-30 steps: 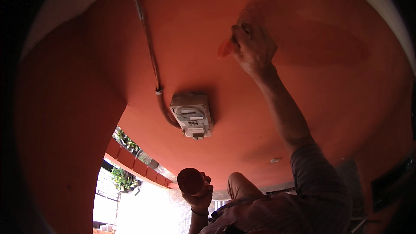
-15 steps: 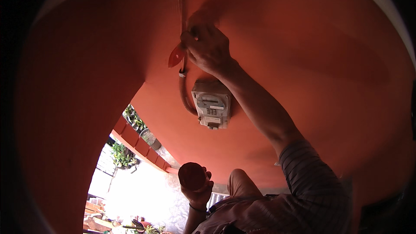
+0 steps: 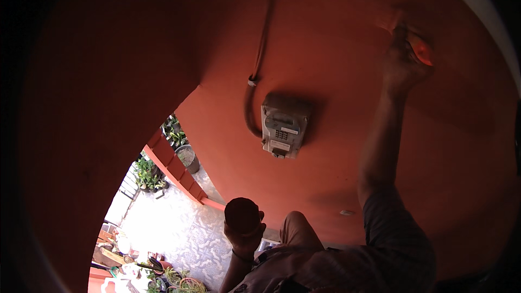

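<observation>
Wall: terracotta orange. Meter box: pale grey. Cup: dark red. Sleeve: checked grey. Patio floor: mottled white.

An orange-red painted wall fills most of the view, dim in shade. A grey meter box is mounted on it, fed by a cable. Below left, a sunlit patterned paved floor, potted plants and what may be a low red ledge.

Right hand raised high; left hand low, fingers curled.
</observation>
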{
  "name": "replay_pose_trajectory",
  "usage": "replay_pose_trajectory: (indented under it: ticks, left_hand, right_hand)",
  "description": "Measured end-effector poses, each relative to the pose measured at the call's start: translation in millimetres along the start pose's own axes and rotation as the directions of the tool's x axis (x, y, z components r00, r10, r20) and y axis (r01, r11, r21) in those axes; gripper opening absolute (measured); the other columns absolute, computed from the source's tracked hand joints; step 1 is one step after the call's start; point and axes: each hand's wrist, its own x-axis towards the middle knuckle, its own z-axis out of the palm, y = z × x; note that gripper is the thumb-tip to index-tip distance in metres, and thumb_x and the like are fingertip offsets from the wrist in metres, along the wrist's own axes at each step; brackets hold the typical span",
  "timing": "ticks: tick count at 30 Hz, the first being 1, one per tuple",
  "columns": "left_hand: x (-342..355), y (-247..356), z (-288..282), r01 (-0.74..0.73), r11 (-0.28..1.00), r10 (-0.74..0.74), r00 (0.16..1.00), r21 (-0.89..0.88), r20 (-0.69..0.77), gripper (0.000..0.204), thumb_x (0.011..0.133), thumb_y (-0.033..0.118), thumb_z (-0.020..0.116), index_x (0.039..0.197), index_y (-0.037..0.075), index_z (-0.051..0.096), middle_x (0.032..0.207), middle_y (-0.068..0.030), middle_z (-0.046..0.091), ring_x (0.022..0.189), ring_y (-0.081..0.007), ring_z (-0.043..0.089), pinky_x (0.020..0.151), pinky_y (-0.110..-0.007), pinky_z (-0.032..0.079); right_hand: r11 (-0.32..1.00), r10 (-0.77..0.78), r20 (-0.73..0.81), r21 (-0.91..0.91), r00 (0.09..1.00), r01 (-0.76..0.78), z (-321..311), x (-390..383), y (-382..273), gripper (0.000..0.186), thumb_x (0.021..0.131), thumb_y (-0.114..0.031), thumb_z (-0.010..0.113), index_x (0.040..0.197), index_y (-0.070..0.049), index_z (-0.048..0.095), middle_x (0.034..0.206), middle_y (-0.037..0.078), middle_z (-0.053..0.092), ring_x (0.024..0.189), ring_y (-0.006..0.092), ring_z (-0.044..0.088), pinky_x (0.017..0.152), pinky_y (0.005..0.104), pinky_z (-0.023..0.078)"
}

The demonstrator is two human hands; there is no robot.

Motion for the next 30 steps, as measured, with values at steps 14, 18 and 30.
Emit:
replay_pose_trajectory:
  ticks: [14, 18, 30]
  left_hand:
    - [12.4, -8.8, -14.0, 0.079, 0.993, -0.078, 0.997, -0.088, 0.015, 0.069, 0.093, 0.059, 0.06, 0.144, 0.013, 0.056, 0.134, -0.0176, 0.065, 0.122, -0.0398, 0.062, 0.09, -0.053, 0.058]
    - [14.4, -14.0, -11.8, -0.017, 0.988, 0.033, 0.995, 0.152, -0.099, 0.061, 0.095, 0.05, 0.056, 0.141, 0.01, 0.055, 0.129, -0.0176, 0.062, 0.11, -0.0347, 0.057, 0.08, -0.047, 0.053]
    - [11.7, -11.0, 19.3, 0.019, 0.855, 0.068, 0.987, 0.519, -0.149, 0.081, 0.071, 0.033, 0.092, 0.14, 0.011, 0.056, 0.136, -0.0091, 0.065, 0.124, -0.0255, 0.063, 0.108, -0.041, 0.052]
  right_hand:
    - [0.925, 0.139, 0.148, 0.333, 0.979, -0.182, 92.9, -75.6, -82.3, 0.019, 0.088, 0.003, 0.08, 0.102, -0.004, 0.07, 0.094, 0.008, 0.074, 0.083, 0.0146, 0.073, 0.07, 0.0286, 0.059]
    - [0.811, 0.341, 0.21, 0.428, 0.916, -0.4, 115.1, -90.5, -66.6, 0.013, 0.09, -0.001, 0.081, 0.098, -0.001, 0.072, 0.098, 0.009, 0.076, 0.084, 0.0118, 0.073, 0.076, 0.0268, 0.061]
    - [0.8, 0.258, 0.096, 0.537, 0.961, -0.268, 123.5, -59.0, -50.8, 0.013, 0.09, -0.001, 0.082, 0.1, 0.001, 0.075, 0.092, 0.006, 0.077, 0.081, 0.0107, 0.073, 0.073, 0.0246, 0.059]
